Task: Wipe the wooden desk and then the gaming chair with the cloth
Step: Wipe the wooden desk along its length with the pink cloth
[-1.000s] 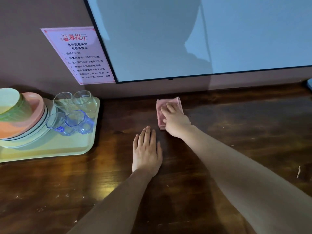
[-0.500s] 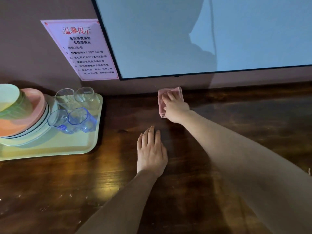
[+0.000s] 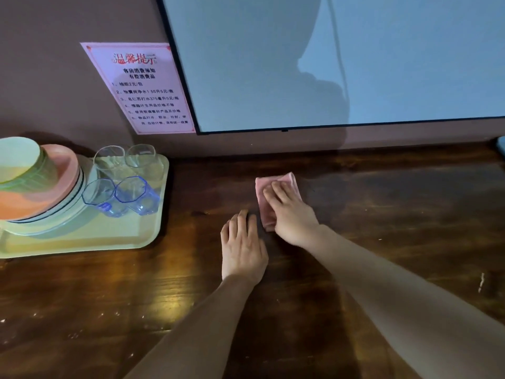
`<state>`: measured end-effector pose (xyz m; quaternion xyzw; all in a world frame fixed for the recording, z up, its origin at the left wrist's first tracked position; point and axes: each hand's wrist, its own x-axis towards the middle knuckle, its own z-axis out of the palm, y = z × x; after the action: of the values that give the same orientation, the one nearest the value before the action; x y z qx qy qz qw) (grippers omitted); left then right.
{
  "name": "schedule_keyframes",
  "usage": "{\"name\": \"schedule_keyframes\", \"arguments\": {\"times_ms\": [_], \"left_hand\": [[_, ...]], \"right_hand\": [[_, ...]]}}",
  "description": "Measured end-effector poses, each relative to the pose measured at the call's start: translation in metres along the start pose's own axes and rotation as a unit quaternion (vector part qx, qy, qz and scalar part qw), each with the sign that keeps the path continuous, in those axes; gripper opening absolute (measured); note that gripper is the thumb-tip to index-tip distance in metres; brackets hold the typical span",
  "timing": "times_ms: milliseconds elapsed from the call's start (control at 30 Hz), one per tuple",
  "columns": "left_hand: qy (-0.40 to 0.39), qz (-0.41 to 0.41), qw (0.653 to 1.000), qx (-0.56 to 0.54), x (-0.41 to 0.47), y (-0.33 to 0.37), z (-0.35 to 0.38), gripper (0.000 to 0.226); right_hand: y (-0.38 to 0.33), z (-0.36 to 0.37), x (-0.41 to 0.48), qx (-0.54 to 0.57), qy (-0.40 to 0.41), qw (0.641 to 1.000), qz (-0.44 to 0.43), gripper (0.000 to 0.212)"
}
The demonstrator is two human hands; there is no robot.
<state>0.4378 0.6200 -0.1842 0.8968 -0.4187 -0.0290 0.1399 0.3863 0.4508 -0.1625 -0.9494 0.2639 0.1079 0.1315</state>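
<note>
Back from the wall [image 3: 54, 77], your right hand [image 3: 293, 214] presses the cloth [image 3: 261, 199] flat-fingered; your left hand [image 3: 243, 247] lies relaxed on the desk [image 3: 396, 214], near a tray [image 3: 82, 242] holding glasses [image 3: 136, 195] and plates [image 3: 68, 184].

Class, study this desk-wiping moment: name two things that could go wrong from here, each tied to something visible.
1. The right hand presses the pink cloth with the tray off to its left; a wide leftward stroke might jolt the blue glasses on it.
2. The left hand lies flat on the wooden desk beside the cloth, so that patch could go unwiped.

Head cam; fwd-down, close over desk [image 3: 382, 220]
</note>
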Motion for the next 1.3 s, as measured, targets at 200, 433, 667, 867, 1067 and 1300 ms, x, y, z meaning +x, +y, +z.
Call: {"name": "schedule_keyframes", "arguments": {"times_ms": [200, 433, 667, 867, 1067, 1300], "left_hand": [[0.012, 0.004, 1.000, 0.001, 0.000, -0.002, 0.002, 0.057], [0.005, -0.007, 1.000, 0.002, -0.005, 0.002, -0.006, 0.038], [0.019, -0.007, 1.000, 0.008, -0.005, 0.001, 0.000, 0.033], [0.052, 0.015, 0.998, 0.019, -0.005, -0.003, 0.006, 0.029], [0.039, 0.021, 0.999, 0.016, -0.010, 0.006, -0.007, 0.031], [-0.068, 0.000, 0.997, 0.045, -0.032, 0.006, -0.002, 0.061]], "right_hand": [[-0.002, -0.026, 0.052, -0.005, 0.012, 1.000, 0.023, 0.066], [-0.016, 0.007, -0.051, -0.001, -0.015, 0.999, 0.034, 0.097], [-0.011, 0.005, -0.061, -0.004, -0.031, 0.999, 0.012, 0.103], [-0.015, -0.009, -0.025, 0.023, -0.023, 0.998, 0.050, 0.090], [-0.024, 0.015, -0.096, 0.005, -0.037, 0.998, 0.045, 0.104], [-0.025, 0.035, -0.139, 0.001, -0.021, 1.000, 0.017, 0.108]]}}
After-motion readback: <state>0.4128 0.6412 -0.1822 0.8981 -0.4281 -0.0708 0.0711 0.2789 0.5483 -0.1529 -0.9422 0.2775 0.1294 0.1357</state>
